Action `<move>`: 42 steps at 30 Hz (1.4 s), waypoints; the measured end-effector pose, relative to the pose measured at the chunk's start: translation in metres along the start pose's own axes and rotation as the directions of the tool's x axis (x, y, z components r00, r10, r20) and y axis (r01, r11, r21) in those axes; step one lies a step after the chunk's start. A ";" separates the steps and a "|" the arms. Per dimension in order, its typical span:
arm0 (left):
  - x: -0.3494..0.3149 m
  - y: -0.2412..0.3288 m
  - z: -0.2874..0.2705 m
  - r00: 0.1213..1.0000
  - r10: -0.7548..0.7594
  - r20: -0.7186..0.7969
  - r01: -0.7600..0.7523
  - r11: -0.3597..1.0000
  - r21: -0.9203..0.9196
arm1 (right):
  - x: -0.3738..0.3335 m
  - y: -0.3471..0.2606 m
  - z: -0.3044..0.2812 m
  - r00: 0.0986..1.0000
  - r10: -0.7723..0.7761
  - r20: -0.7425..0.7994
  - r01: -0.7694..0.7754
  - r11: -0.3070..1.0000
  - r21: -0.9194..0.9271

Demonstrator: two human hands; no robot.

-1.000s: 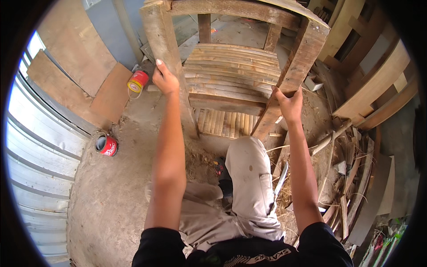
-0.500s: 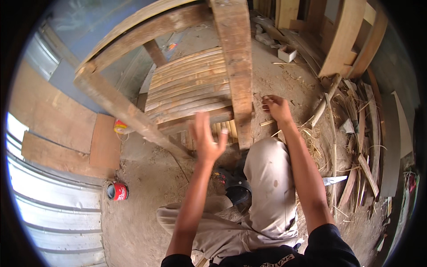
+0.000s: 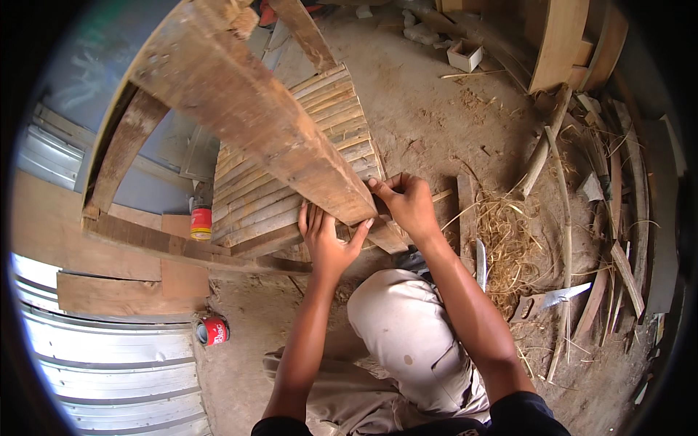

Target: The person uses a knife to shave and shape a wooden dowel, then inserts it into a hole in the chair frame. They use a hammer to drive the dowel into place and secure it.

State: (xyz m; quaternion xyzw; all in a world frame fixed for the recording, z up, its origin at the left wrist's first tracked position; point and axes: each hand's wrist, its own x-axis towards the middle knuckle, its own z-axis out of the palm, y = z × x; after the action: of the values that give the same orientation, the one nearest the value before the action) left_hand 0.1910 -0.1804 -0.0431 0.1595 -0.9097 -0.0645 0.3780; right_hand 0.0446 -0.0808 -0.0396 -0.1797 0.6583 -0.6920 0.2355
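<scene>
Frame swings round, both hands meet at the post end

From my remote seat I see the wooden frame (image 3: 132, 142) turned from where it stood a second ago: both hands gripped it then, came off, and now are back at one spot, the near end of a thick post (image 3: 269, 134). The frame lies ahead and to the left of them, its bamboo slat panel (image 3: 247, 195) just beyond the left fingertips.

My left hand (image 3: 329, 245) has its fingers spread against the post's lower edge, thumb at its end; whether it truly grasps, I can't tell. My right hand (image 3: 411, 207) sits just to its right, fingers curled and thumb by the post's edge; I can't tell what, if anything, it pinches.

I judge the turn puts this post end within easy reach of both. Fibre strips (image 3: 507, 236) and a handsaw (image 3: 563, 296) lie right of the right hand, untouched
</scene>
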 end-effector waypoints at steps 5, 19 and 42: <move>0.005 0.003 -0.010 0.996 -0.040 0.084 0.043 0.999 -0.031 | 0.006 0.002 -0.002 0.995 0.036 0.095 -0.046 0.994 0.104; 0.009 -0.005 -0.013 0.994 -0.024 0.103 0.036 0.993 -0.110 | 0.003 -0.010 -0.010 0.974 0.199 0.108 -0.215 0.965 0.154; 0.009 -0.007 -0.013 0.996 0.018 0.091 -0.014 0.999 -0.041 | 0.011 0.001 -0.006 0.958 0.243 0.152 -0.276 0.925 0.260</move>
State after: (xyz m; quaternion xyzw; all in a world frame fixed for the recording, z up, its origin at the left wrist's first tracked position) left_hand 0.1955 -0.1896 -0.0298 0.1415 -0.9257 -0.0873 0.3396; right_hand 0.0324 -0.0825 -0.0413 -0.0962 0.5574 -0.7287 0.3860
